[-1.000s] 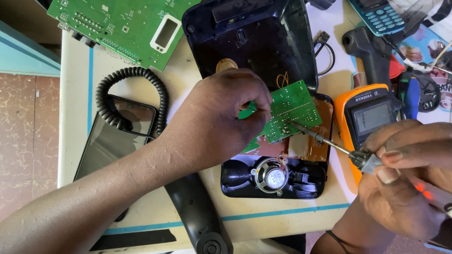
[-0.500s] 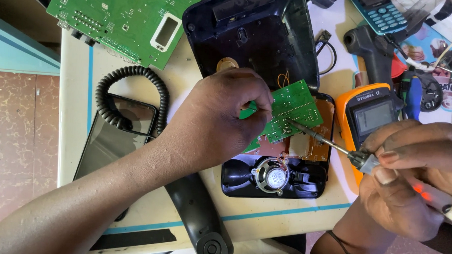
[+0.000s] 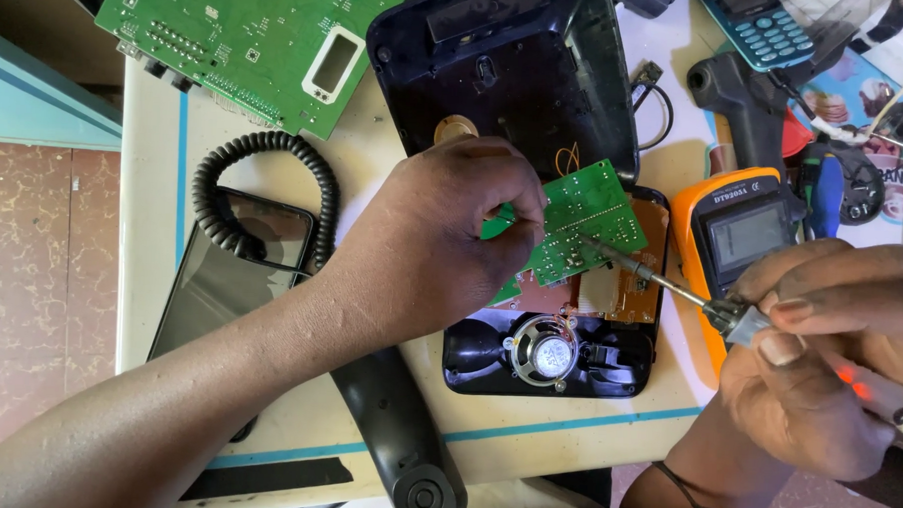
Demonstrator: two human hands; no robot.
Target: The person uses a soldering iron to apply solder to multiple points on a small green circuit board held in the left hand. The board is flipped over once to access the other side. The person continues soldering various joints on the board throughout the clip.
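Observation:
My left hand (image 3: 442,239) pinches a small green circuit board (image 3: 585,221) and holds it tilted over the open black telephone base (image 3: 488,350), which shows a round speaker (image 3: 545,350) and a brown board (image 3: 643,281). My right hand (image 3: 818,357) grips a soldering iron (image 3: 739,319) by its handle. The iron's metal tip (image 3: 597,247) rests on the green board's lower edge.
The black telephone top shell (image 3: 508,66) lies behind the base. A large green circuit board (image 3: 249,37) sits at the back left. A coiled cord (image 3: 244,192), a dark phone (image 3: 221,276) and a black handset (image 3: 395,442) lie left. An orange multimeter (image 3: 738,229) stands right among tools.

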